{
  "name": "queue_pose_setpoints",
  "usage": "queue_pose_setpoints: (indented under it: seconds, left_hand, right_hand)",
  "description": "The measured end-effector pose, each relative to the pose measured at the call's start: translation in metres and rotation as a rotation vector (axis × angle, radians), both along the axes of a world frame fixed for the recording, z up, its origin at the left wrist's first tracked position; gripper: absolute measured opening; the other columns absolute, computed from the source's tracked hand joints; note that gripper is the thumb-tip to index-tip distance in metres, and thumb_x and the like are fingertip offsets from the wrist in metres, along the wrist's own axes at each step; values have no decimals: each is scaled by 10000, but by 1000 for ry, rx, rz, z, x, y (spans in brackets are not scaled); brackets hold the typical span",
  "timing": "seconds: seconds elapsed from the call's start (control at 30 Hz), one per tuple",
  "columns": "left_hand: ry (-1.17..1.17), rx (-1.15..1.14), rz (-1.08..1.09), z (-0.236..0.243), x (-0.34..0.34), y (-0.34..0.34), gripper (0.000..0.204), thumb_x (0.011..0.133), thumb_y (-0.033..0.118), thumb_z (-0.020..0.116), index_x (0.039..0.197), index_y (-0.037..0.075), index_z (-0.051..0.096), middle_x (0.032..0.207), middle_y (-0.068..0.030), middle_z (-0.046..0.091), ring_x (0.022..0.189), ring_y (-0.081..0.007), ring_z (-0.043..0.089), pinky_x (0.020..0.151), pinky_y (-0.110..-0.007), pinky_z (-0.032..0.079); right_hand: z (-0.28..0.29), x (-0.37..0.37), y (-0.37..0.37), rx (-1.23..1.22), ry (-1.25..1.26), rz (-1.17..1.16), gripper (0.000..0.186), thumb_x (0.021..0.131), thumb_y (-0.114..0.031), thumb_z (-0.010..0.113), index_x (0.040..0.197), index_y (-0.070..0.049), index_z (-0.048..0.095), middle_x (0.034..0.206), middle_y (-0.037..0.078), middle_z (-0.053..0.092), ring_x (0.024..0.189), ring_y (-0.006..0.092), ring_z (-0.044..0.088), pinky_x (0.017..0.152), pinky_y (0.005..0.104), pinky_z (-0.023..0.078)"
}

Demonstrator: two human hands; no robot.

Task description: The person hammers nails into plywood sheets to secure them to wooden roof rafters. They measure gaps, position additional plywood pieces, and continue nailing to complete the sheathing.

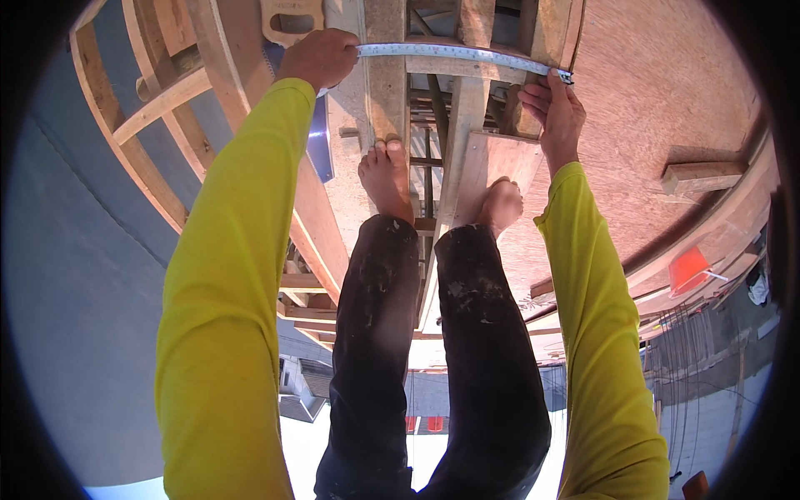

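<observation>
A pale tape measure blade (454,52) stretches across the gap between timber beams. My left hand (321,60) is closed at its left end; any case inside the fist is hidden. At the blade's other end my right hand (557,112) pinches the tip between thumb and forefinger, beside a plywood edge, with the other fingers loosely curled. Under my left hand and forearm lies a handsaw, its light wooden handle (292,35) showing above the hand and its bluish blade (320,146) below.
My bare feet stand on a timber beam (385,100) and a small plywood piece (504,158), with an open gap between. Plywood sheeting (658,83) spreads to the right, bearing a short wood block (704,177). Open wooden framing (162,104) stands at left, beside a drop.
</observation>
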State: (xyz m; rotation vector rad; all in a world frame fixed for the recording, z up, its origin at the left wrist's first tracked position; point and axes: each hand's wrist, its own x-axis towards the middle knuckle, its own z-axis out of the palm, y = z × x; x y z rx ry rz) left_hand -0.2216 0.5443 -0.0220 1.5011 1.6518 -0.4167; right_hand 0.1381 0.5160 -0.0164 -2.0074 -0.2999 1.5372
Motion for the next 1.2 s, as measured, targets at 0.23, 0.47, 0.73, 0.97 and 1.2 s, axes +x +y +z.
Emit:
queue_pose_setpoints:
  seconds: [0.23,0.47,0.73,0.97,1.2]
  left_hand:
    - [2,19,6,5,4,0,282,897,247,506,948,71,720,874,-139,685,822,-323,656,758,-431,508]
    - [51,-91,-41,8,3,6,295,910,261,471,1029,189,731,977,-91,711,943,-297,681,854,-455,534]
    - [26,-54,5,5,3,3,279,900,248,501,986,116,731,906,-138,697,870,-312,672,785,-438,519]
    - [-2,-13,7,4,4,2,285,898,250,510,950,72,727,884,-162,687,841,-328,664,765,-433,512]
    - [76,-59,-15,1,3,1,289,901,260,489,994,125,727,926,-128,703,893,-324,673,811,-443,521]
  right_hand:
    - [6,5,-1,10,30,31,463,962,-386,641,1073,64,626,933,192,715,815,275,736,686,311,584]
    - [9,6,-9,36,60,51,430,972,-365,637,1084,50,630,907,160,714,766,234,717,691,304,560]
    - [18,49,-18,325,-607,419,285,950,-211,649,1160,-18,641,1092,121,682,966,213,668,796,332,549]
    - [23,67,-7,438,-924,881,429,902,-242,690,1303,-109,610,1332,163,570,1186,335,579,954,433,493]
    - [33,60,-16,405,-934,1156,535,891,-323,692,1393,-189,564,1490,258,386,1333,437,398,1074,521,371]
